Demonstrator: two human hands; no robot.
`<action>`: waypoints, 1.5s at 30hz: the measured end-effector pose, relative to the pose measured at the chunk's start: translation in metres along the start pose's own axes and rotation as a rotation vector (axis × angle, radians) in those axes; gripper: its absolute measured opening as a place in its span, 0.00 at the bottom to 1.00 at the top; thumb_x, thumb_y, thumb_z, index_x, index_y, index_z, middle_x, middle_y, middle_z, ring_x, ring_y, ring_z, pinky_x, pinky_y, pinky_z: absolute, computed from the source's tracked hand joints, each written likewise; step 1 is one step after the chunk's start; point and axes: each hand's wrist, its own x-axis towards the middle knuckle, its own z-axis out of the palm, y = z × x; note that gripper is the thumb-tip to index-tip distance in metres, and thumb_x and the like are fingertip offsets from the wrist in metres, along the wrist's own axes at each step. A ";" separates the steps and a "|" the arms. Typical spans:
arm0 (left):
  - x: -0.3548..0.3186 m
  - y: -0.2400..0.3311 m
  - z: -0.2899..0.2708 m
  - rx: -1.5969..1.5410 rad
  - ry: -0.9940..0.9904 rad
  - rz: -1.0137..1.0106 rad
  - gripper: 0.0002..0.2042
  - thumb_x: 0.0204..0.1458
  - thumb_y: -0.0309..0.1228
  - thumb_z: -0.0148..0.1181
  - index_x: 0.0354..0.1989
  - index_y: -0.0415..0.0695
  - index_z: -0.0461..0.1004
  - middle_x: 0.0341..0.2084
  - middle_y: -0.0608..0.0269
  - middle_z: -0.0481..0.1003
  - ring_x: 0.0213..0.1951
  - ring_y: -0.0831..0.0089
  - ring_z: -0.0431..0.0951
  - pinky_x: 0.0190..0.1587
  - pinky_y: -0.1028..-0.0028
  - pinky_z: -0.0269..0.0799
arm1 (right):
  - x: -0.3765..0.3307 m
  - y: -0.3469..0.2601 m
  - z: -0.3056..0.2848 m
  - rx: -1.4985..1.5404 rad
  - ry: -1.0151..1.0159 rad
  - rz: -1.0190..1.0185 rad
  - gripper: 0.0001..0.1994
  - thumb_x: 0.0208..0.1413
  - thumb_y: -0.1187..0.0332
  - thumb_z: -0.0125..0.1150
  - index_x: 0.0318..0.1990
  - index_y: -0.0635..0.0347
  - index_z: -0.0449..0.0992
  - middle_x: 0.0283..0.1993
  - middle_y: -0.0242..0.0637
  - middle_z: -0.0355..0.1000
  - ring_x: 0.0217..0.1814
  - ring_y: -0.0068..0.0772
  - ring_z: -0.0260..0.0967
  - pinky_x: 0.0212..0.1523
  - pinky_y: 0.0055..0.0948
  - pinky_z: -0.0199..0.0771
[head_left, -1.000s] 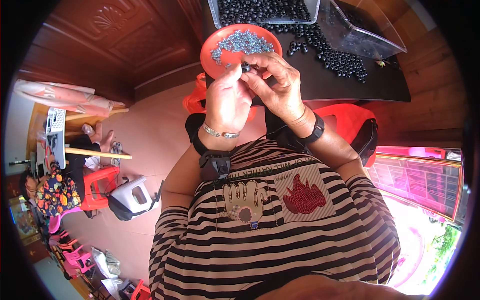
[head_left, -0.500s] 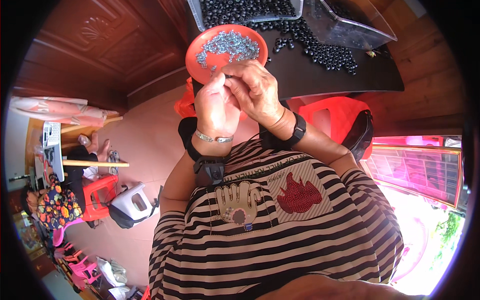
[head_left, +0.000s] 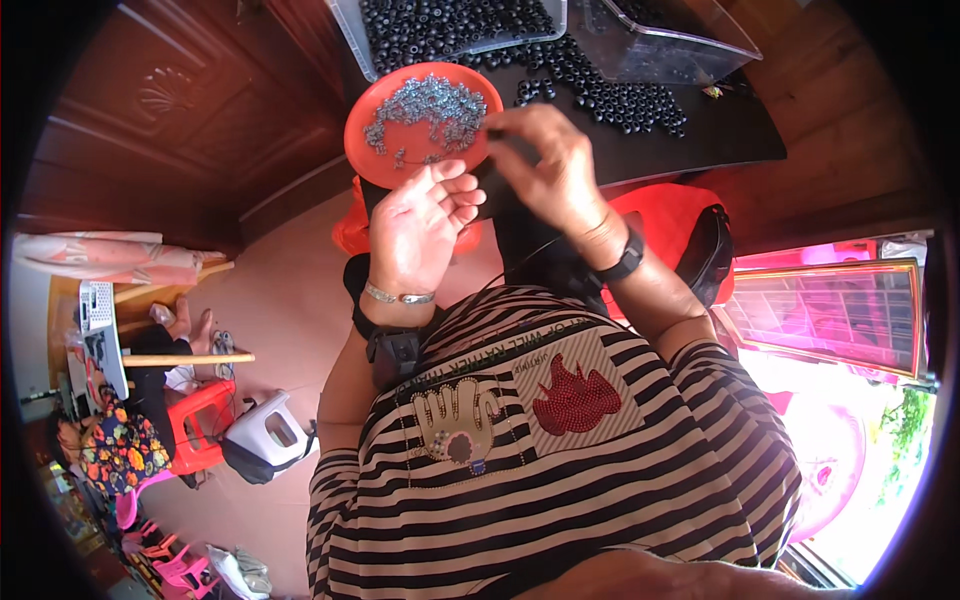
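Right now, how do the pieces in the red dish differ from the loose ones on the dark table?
The pieces in the red dish are pale grey, metallic-looking and tiny; the loose pieces on the dark table are black, rounder and larger. The grey ones sit heaped in the dish; the black ones lie scattered. Both are small and numerous.

This looks like a home used for small piecework. At the top of the frame a dark wooden table carries a clear plastic tray of small black round parts and a round orange plastic dish of grey metal bits. Carved dark wood panelling fills the upper left (household furniture, seemingly). Red plastic stools stand at lower left.
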 end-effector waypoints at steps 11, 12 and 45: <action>-0.001 0.006 -0.014 -0.036 -0.062 0.025 0.13 0.59 0.37 0.45 0.38 0.39 0.69 0.35 0.54 0.72 0.39 0.63 0.73 0.44 0.69 0.66 | 0.008 0.045 -0.048 0.896 0.008 0.507 0.14 0.54 0.77 0.57 0.49 0.61 0.70 0.44 0.40 0.75 0.43 0.25 0.72 0.43 0.22 0.70; -0.001 0.006 -0.013 -0.034 -0.061 0.020 0.13 0.59 0.37 0.45 0.37 0.39 0.69 0.35 0.55 0.72 0.39 0.64 0.73 0.44 0.69 0.66 | 0.007 0.042 -0.047 0.897 0.010 0.506 0.14 0.54 0.77 0.57 0.49 0.61 0.70 0.44 0.40 0.75 0.43 0.25 0.72 0.43 0.22 0.70; -0.007 0.015 -0.029 -0.029 0.011 0.063 0.13 0.58 0.37 0.44 0.37 0.39 0.68 0.35 0.56 0.73 0.38 0.64 0.73 0.43 0.70 0.66 | 0.074 0.135 -0.001 -0.631 -0.708 -0.116 0.12 0.46 0.72 0.56 0.40 0.51 0.79 0.39 0.38 0.75 0.45 0.43 0.70 0.47 0.38 0.71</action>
